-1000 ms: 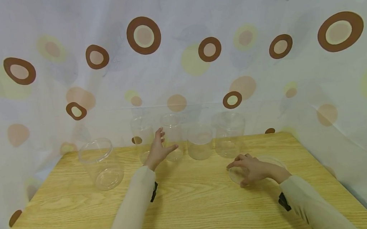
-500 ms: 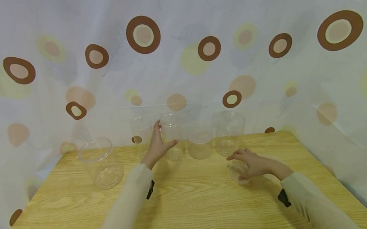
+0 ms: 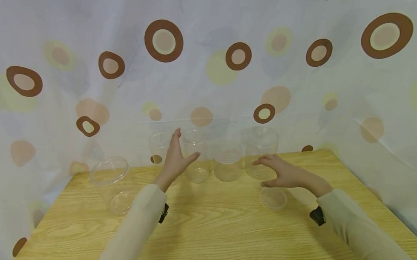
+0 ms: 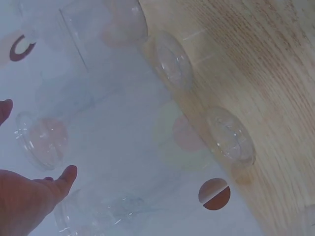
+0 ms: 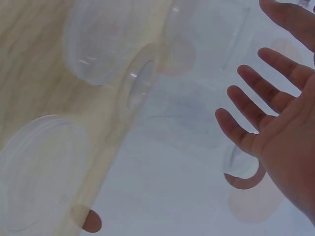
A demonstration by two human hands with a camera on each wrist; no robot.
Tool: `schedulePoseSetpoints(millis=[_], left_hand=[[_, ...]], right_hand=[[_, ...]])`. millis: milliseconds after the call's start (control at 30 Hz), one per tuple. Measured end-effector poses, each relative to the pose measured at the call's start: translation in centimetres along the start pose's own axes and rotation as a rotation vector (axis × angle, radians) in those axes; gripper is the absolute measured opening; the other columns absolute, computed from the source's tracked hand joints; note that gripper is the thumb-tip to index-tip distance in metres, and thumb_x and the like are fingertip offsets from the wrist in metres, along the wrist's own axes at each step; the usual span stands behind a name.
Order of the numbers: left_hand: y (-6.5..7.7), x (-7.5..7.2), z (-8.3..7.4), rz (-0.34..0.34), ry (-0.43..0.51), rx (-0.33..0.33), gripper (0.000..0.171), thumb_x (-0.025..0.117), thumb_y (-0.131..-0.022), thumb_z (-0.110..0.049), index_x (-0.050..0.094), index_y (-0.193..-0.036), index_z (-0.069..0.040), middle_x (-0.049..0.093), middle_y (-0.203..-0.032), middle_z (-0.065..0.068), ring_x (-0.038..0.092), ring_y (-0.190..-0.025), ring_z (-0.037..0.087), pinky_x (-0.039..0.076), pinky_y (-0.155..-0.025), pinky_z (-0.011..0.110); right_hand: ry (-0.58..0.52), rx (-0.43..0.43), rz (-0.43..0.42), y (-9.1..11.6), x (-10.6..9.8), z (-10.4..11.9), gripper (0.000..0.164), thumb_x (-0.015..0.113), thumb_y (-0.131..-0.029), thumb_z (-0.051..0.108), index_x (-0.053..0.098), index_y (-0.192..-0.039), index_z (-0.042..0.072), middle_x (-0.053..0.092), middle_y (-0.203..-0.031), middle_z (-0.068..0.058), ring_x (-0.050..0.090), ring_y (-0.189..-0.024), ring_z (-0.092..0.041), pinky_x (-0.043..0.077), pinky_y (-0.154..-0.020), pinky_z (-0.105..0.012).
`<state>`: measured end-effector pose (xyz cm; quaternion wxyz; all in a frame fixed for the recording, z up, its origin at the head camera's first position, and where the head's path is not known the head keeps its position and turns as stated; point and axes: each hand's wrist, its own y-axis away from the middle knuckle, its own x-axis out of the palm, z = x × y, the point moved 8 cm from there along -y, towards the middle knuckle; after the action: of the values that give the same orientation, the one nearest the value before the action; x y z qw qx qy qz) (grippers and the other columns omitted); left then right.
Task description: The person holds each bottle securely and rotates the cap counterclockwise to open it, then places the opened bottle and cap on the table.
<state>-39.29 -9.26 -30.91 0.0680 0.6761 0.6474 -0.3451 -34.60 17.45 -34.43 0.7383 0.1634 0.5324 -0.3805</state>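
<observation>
My left hand (image 3: 174,161) hovers with fingers extended and thumb spread, in front of two tall clear plastic jars, the left one (image 3: 155,146) and the right one (image 3: 197,159). It partly hides the left jar. In the left wrist view, that hand (image 4: 29,204) holds nothing. My right hand (image 3: 287,172) floats above two clear round lids, a small one (image 3: 274,199) and a larger one (image 3: 303,196) partly behind the wrist. Behind its fingertips stands a wide clear jar (image 3: 261,146). The right wrist view shows spread fingers (image 5: 251,108) with nothing in the palm.
A short clear jar (image 3: 227,167) stands between the tall jars and the wide one. At the left is a clear tapered tub (image 3: 110,180), its base partly behind the left sleeve. The wooden table (image 3: 220,239) meets a dotted curtain (image 3: 204,73) at the back.
My right hand has lifted up and away from the small lid, which now lies uncovered. My left hand has drawn slightly left, away from the right tall jar. The jars have not moved.
</observation>
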Motion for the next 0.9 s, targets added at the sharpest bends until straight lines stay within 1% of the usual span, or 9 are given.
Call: schedulePoseSetpoints(millis=[67, 167, 300, 400, 533, 700, 900], left_hand=[[0.2, -0.4, -0.4, 0.005, -0.006, 0.015, 0.091, 0.069, -0.081, -0.025, 0.007, -0.146, -0.008, 0.019, -0.150, 0.015, 0.022, -0.137, 0.033, 0.024, -0.109, 0.049], [0.6, -1.1, -1.0, 0.001, -0.006, 0.055, 0.087, 0.070, -0.081, -0.024, 0.013, -0.145, -0.006, 0.024, -0.148, 0.015, 0.026, -0.135, 0.035, 0.027, -0.108, 0.048], [1.4, -2.2, -1.6, -0.015, 0.013, 0.114, 0.079, 0.069, -0.081, -0.019, 0.022, -0.143, -0.004, 0.029, -0.146, 0.016, 0.030, -0.132, 0.037, 0.031, -0.105, 0.048], [2.2, -2.8, -1.6, -0.015, 0.025, 0.137, 0.074, 0.068, -0.082, -0.017, 0.025, -0.141, -0.006, 0.031, -0.145, 0.016, 0.031, -0.131, 0.037, 0.032, -0.104, 0.050], [3.3, -3.3, -1.0, -0.021, 0.010, 0.153, 0.070, 0.066, -0.084, -0.018, 0.027, -0.140, -0.005, 0.035, -0.142, 0.016, 0.034, -0.129, 0.036, 0.034, -0.103, 0.050], [4.7, -3.5, 0.0, -0.041, -0.043, 0.172, 0.068, 0.067, -0.083, -0.017, 0.029, -0.138, -0.001, 0.038, -0.139, 0.018, 0.037, -0.126, 0.037, 0.036, -0.100, 0.052], [5.9, -3.7, 1.6, -0.055, -0.069, 0.142, 0.070, 0.067, -0.083, -0.015, 0.028, -0.138, -0.001, 0.037, -0.138, 0.018, 0.036, -0.126, 0.038, 0.035, -0.099, 0.053]], right_hand=[[-0.009, -0.006, -0.029, -0.4, -0.6, 0.4, 0.056, 0.067, -0.083, 0.023, 0.044, -0.131, 0.004, 0.042, -0.133, -0.020, 0.034, -0.123, -0.042, 0.033, -0.094, -0.061], [-0.015, -0.028, -0.064, -1.2, -1.4, 1.2, 0.054, 0.066, -0.084, 0.023, 0.045, -0.130, 0.004, 0.045, -0.133, -0.017, 0.035, -0.125, -0.039, 0.032, -0.097, -0.059], [0.001, -0.060, -0.108, -2.4, -2.2, 2.3, 0.051, 0.065, -0.084, 0.021, 0.046, -0.129, 0.006, 0.049, -0.128, -0.013, 0.044, -0.117, -0.032, 0.037, -0.094, -0.053], [0.006, -0.072, -0.139, -3.2, -2.7, 3.2, 0.050, 0.066, -0.084, 0.017, 0.047, -0.129, 0.007, 0.051, -0.126, -0.012, 0.047, -0.112, -0.030, 0.039, -0.093, -0.051], [0.001, -0.086, -0.154, -4.5, -2.9, 4.4, 0.049, 0.065, -0.085, 0.019, 0.047, -0.129, 0.007, 0.051, -0.126, -0.013, 0.047, -0.112, -0.030, 0.039, -0.093, -0.050], [-0.015, -0.077, -0.132, -6.3, -2.7, 6.1, 0.048, 0.063, -0.087, 0.022, 0.046, -0.129, 0.008, 0.051, -0.126, -0.011, 0.047, -0.113, -0.029, 0.039, -0.095, -0.048], [-0.016, -0.090, -0.143, -8.7, -2.2, 7.7, 0.046, 0.061, -0.088, 0.023, 0.047, -0.129, 0.006, 0.051, -0.125, -0.012, 0.047, -0.113, -0.029, 0.040, -0.095, -0.045]])
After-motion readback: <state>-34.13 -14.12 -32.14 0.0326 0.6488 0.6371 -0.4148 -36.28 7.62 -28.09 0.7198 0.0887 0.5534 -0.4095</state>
